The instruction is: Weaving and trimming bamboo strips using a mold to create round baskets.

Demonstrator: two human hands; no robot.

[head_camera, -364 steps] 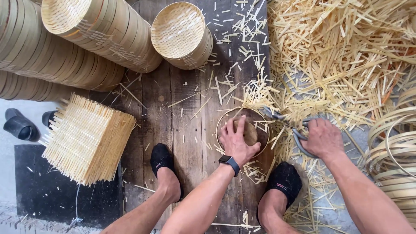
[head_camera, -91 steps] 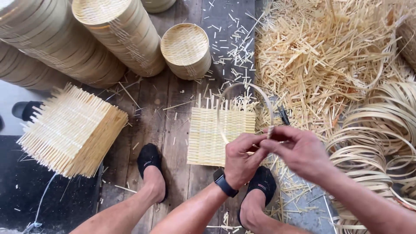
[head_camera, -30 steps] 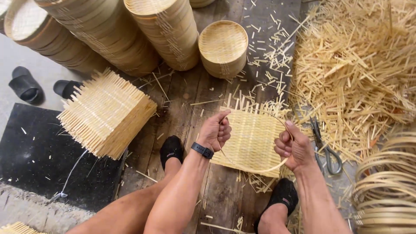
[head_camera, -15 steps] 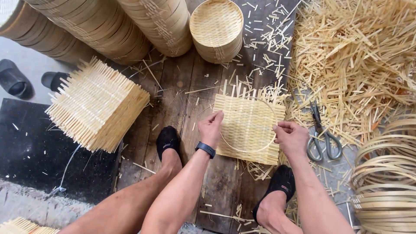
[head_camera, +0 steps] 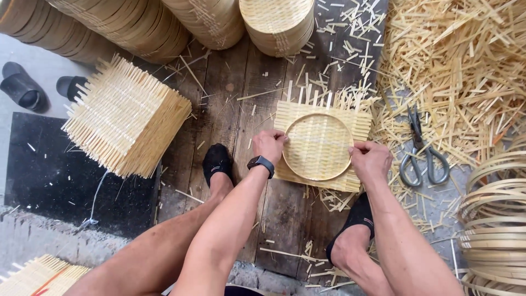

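A square woven bamboo mat [head_camera: 359, 121] lies flat on the wooden floor between my feet. A thin round bamboo hoop [head_camera: 318, 146] rests on top of it. My left hand [head_camera: 269, 145] grips the hoop's left edge; a dark watch is on that wrist. My right hand [head_camera: 370, 160] presses the hoop's right edge down onto the mat. Loose strip ends stick out along the mat's far side.
Scissors [head_camera: 419, 155] lie right of the mat. A stack of square woven mats [head_camera: 126, 117] sits at the left. Finished round baskets [head_camera: 279, 22] stand in rows at the back. Bamboo offcuts [head_camera: 455, 60] are heaped at the right, coiled hoops [head_camera: 496, 219] at the lower right.
The mat was carried in both hands and laid flat on the floor. Both hands have settled on the hoop's opposite edges, pressing it onto the mat.
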